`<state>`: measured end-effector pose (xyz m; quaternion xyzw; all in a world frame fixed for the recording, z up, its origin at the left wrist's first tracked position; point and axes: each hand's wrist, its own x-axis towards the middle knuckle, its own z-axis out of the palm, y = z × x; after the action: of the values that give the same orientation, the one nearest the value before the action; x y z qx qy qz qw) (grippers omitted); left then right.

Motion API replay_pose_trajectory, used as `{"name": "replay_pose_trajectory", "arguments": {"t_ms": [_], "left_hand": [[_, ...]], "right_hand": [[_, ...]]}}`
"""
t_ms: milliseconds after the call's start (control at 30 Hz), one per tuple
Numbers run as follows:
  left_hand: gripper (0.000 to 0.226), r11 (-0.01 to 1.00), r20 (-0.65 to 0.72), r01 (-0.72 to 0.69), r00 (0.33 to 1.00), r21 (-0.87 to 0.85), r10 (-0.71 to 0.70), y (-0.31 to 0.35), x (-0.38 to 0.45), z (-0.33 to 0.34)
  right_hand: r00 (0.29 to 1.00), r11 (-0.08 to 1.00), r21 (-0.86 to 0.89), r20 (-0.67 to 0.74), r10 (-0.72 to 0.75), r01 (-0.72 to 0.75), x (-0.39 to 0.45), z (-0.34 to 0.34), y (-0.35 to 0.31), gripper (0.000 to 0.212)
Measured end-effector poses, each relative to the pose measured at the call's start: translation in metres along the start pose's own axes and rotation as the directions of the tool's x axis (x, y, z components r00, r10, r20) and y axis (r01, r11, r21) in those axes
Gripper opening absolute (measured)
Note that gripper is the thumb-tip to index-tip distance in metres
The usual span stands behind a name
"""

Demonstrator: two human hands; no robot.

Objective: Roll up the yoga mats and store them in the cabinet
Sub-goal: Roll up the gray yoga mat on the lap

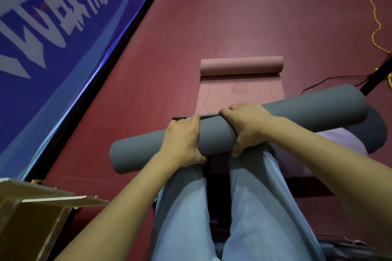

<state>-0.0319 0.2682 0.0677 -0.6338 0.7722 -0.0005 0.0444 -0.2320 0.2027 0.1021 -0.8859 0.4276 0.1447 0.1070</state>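
A rolled grey yoga mat (216,135) lies slanted across my thighs, its right end higher. My left hand (182,142) grips the roll left of its middle, fingers over the top and thumb underneath. My right hand (246,125) grips it just right of the middle, holding down the loose outer flap. Beyond it a pink yoga mat (239,93) lies on the floor, partly rolled from its far end. A wooden cabinet (31,214) shows at the lower left with its door or panel open.
A blue banner (53,34) with white lettering runs along the left wall. A yellow cord (373,27) and a black cable (331,80) lie on the dark red floor at the right. Another grey and lilac roll (347,144) sits behind my right forearm.
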Motion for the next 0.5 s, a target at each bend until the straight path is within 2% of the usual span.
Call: {"name": "replay_pose_trajectory", "arguments": {"t_ms": [100, 200, 300, 500], "left_hand": [[0.096, 0.997, 0.027, 0.019, 0.999, -0.072, -0.017, -0.001, 0.002, -0.003], [0.094, 0.992, 0.067, 0.043, 0.997, -0.119, -0.035, -0.005, 0.004, -0.008], [0.09, 0.989, 0.078, 0.06, 0.996, -0.135, -0.049, -0.006, 0.006, -0.011], [0.093, 0.993, 0.069, 0.035, 0.997, -0.114, -0.027, -0.006, -0.003, -0.013]], "right_hand": [[0.998, 0.998, 0.062, 0.067, -0.01, 0.006, -0.009, -0.009, 0.02, 0.121], [0.991, 0.994, 0.081, 0.11, 0.07, -0.079, -0.028, -0.016, 0.057, 0.126], [0.987, 0.989, 0.015, 0.065, 0.145, -0.146, -0.049, -0.01, 0.086, 0.124], [0.987, 0.986, -0.07, -0.065, 0.148, -0.153, -0.053, 0.005, 0.084, 0.104]]}}
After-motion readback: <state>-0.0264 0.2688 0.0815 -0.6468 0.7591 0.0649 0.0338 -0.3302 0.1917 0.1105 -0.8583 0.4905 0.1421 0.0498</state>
